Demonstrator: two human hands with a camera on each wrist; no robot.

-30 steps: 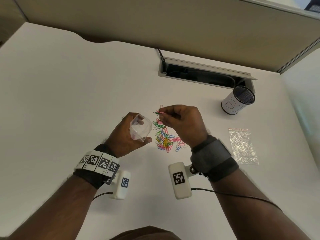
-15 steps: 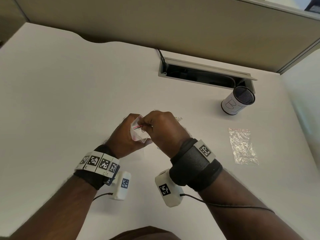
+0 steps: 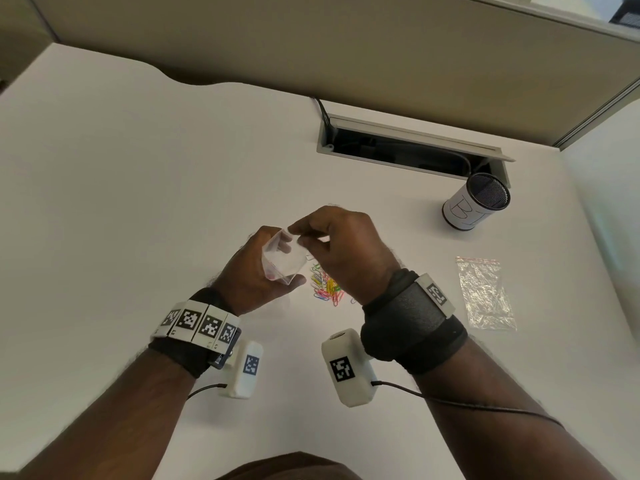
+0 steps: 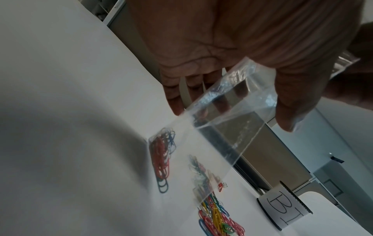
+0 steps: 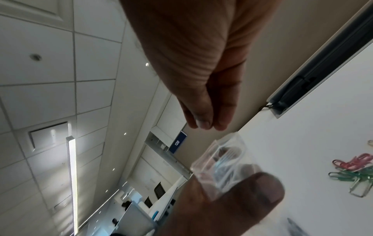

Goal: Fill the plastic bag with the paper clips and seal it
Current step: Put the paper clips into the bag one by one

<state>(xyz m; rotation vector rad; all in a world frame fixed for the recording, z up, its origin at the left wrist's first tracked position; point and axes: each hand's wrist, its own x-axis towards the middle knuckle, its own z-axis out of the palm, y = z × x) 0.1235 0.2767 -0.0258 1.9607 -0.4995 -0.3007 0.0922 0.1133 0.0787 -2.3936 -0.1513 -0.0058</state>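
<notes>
**Inspector:** State the grip and where the bag is.

**Me:** My left hand (image 3: 258,271) holds the small clear plastic zip bag (image 3: 284,259) above the white desk (image 3: 138,202), thumb on the near wall and fingers curled behind it, mouth up and propped open. A few paper clips already lie in its bottom corner. My right hand (image 3: 341,251) hovers just beside the mouth, thumb and forefinger close together — I cannot tell whether a clip is between them.

**Inspector:** And the remaining stock?

**Me:** The heap of coloured paper clips (image 3: 327,285) lies on the desk below my right hand, most of it not yet bagged. I judge the filling to be at an early stage.

**Inspector:** Recommendations for the step?

**Me:** Keep the mouth wide and level, bring each pinch over its middle before letting go, and hold the bag low near the heap — short trips, fewer spills. Sealing waits until the desk holds no clips.

**Inspector:** Other items?

**Me:** A second clear bag (image 3: 486,294) lies well to the right, and a mesh cup labelled "B1" (image 3: 476,202) beyond it.
</notes>
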